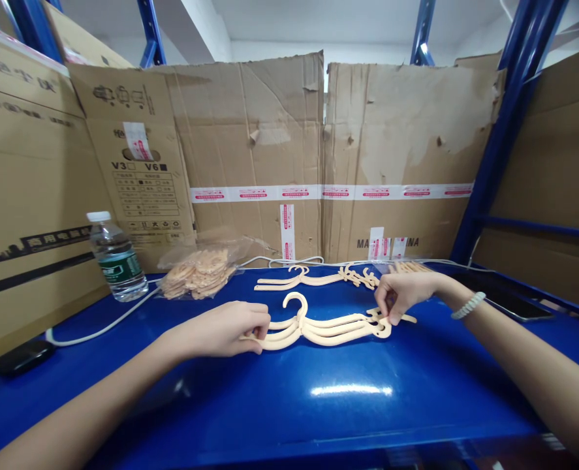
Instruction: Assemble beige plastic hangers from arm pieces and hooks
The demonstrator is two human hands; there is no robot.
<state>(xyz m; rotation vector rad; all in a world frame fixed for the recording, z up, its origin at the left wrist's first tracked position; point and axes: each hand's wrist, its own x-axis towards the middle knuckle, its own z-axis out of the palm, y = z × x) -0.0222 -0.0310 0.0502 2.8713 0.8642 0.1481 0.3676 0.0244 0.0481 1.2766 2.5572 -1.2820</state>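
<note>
A small stack of cream plastic hangers [318, 325] lies on the blue shelf surface [348, 398], hooks pointing away from me. My left hand [230, 331] is closed on the stack's left arm ends. My right hand [401, 295] pinches the right arm ends; a white beaded bracelet sits on that wrist. Behind them a second group of cream hangers [318, 278] lies flat on the shelf, untouched.
A clear bag of small tan plastic pieces [198, 269] and a water bottle [115, 256] stand at the back left. A white cable [98, 329] runs to a black device [22, 356]. A phone [517, 305] lies at the right. Cardboard boxes [279, 150] wall the back and sides.
</note>
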